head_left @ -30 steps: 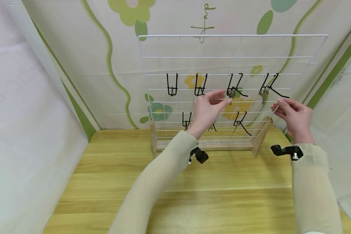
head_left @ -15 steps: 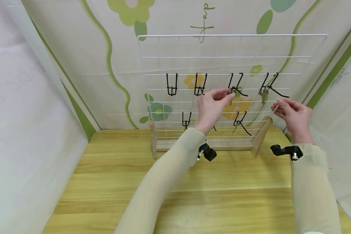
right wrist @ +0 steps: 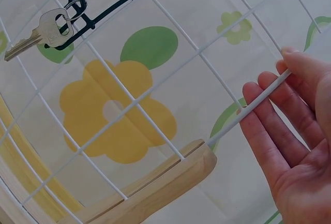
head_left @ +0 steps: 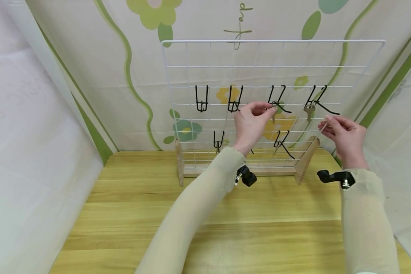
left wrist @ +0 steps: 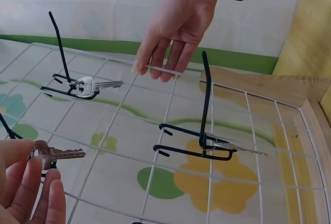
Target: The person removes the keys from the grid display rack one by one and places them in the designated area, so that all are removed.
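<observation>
A white wire grid rack stands upright in wooden feet, with black hooks hung on it. My left hand is at the third upper hook, its thumb and fingertips pinching a key by its head. The key's toothed blade sticks out past the fingers, and its ring is mostly hidden by them. My right hand holds the grid's right side wire between thumb and curled fingers, just above the wooden foot. Nearest to it, another key dangles from the rightmost upper hook.
Two upper hooks at the left, one hook and another hook, carry no visible key. Lower down, a key hangs on the right hook. The wooden table lies in front; a flower-printed cloth is behind.
My left hand has moved slightly right and up, from beside the third upper hook's key to pinching it. The right hand has stayed on the side wire.
</observation>
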